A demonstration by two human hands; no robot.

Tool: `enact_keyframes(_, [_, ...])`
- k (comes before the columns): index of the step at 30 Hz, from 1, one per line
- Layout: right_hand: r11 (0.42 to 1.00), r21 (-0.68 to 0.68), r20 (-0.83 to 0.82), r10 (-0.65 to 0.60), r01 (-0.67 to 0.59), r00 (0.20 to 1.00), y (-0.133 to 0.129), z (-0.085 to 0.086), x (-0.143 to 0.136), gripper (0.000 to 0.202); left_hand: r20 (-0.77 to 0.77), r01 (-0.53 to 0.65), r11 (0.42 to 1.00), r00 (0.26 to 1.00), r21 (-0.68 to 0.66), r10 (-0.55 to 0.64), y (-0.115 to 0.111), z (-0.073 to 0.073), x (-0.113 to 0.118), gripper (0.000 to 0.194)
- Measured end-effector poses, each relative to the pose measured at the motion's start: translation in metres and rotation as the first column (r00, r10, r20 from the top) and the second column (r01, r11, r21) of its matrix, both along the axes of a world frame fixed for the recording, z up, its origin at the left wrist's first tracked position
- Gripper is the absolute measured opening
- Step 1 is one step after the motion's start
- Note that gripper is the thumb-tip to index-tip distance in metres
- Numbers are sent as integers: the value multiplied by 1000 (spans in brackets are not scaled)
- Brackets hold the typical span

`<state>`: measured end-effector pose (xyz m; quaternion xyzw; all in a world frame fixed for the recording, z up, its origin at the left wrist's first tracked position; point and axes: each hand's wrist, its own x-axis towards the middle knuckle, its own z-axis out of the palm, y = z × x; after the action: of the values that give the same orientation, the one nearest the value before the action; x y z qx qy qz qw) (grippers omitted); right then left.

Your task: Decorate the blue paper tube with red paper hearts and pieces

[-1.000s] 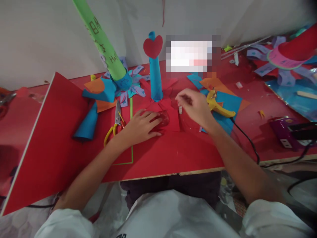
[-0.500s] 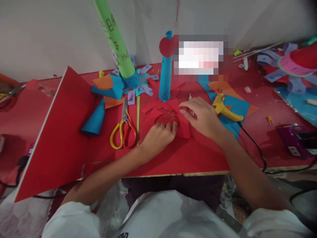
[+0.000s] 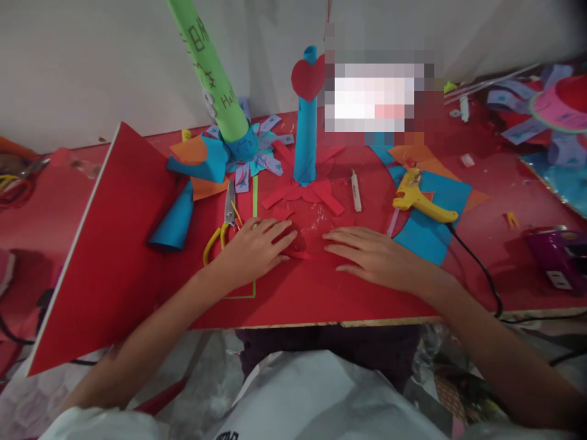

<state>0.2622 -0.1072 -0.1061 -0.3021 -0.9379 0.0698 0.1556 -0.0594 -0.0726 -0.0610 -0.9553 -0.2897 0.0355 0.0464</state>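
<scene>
My left hand (image 3: 259,247) lies palm down with its fingers spread, partly over the scissors' handles and touching red paper. Opposite it, my right hand (image 3: 373,253) is also flat with fingers apart, resting on the red paper (image 3: 312,241) between them. Neither hand grips anything. Just beyond stands a blue paper tube (image 3: 306,140) with a red paper heart (image 3: 308,79) near its top and red strips (image 3: 323,194) fanning out from its base. The scissors (image 3: 230,205) lie beside my left hand. A slim white tool, perhaps a cutter (image 3: 356,191), rests beyond my right fingers.
A tall green paper tube (image 3: 215,85) leans at the back left. A folded red board (image 3: 101,263) stands at left beside a blue paper cone (image 3: 173,220). At right, a yellow glue gun (image 3: 424,201) with a black cord lies on blue paper (image 3: 426,244).
My left hand has moved left and its fingers have spread out. My right hand has come down from near the tube's base and flattened, uncovering the white tool.
</scene>
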Motion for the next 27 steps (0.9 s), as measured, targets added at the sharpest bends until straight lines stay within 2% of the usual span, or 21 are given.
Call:
enact_keyframes(4, [1000, -7, -43, -16, 16, 999, 2, -6, 7, 36, -16, -25, 995, 1000, 92, 27, -15, -2, 9, 35])
enact_keyframes(13, [997, -79, -109, -2, -6, 994, 7, -10, 15, 44, 121, -2, 999, 993, 32, -2, -9, -10, 15, 35])
enact_keyframes(19, [989, -139, -238, -81, 48, 968, 5, -5, 12, 37, 191, 42, 998, 980, 38, -49, -7, -11, 48, 31])
enact_keyframes(21, [986, -115, -302, -154, 124, 941, 5, 0, 14, 34, 198, 61, 998, 978, 24, -65, -7, -15, 64, 32])
enact_keyframes(23, [963, -64, -346, -266, 260, 900, 6, 7, 20, 29, 194, 77, 997, 978, 7, -76, -8, -20, 76, 33])
enact_keyframes(25, [902, -16, -337, -410, 431, 847, 8, 12, 32, 25, 188, 84, 996, 979, -9, -81, -8, -25, 85, 28])
enact_keyframes(27, [803, 28, -257, -570, 595, 781, 10, 16, 49, 23, 181, 82, 996, 981, -29, -75, -6, -29, 88, 21])
